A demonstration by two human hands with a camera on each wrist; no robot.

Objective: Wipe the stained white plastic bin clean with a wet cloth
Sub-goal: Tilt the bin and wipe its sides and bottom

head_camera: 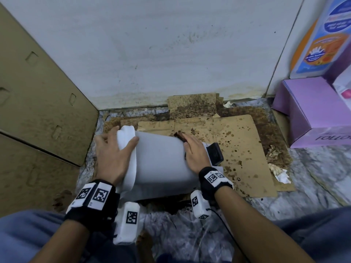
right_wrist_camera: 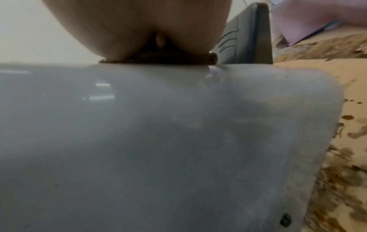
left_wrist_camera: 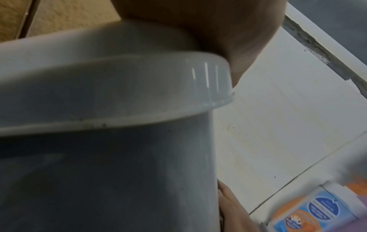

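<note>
The white plastic bin point(head_camera: 161, 158) lies on its side on the floor, lid end to the left and black pedal point(head_camera: 214, 152) at its base end to the right. My left hand point(head_camera: 114, 149) grips the lid rim, fingers over its edge and thumb on the body. My right hand point(head_camera: 193, 150) lies flat on the bin's upper side near the base and presses a brown wet cloth point(head_camera: 179, 134) against it. In the right wrist view the cloth point(right_wrist_camera: 168, 58) shows as a dark strip under the palm on the glossy bin point(right_wrist_camera: 158, 141). The left wrist view shows the rim point(left_wrist_camera: 119, 94) close up.
Stained brown cardboard point(head_camera: 237, 149) covers the floor under and right of the bin. Tall cardboard boxes point(head_camera: 38, 92) stand at the left, and a spattered white wall point(head_camera: 171, 54) rises behind. A purple box point(head_camera: 313, 111) and crumpled tissues point(head_camera: 279, 171) lie at the right.
</note>
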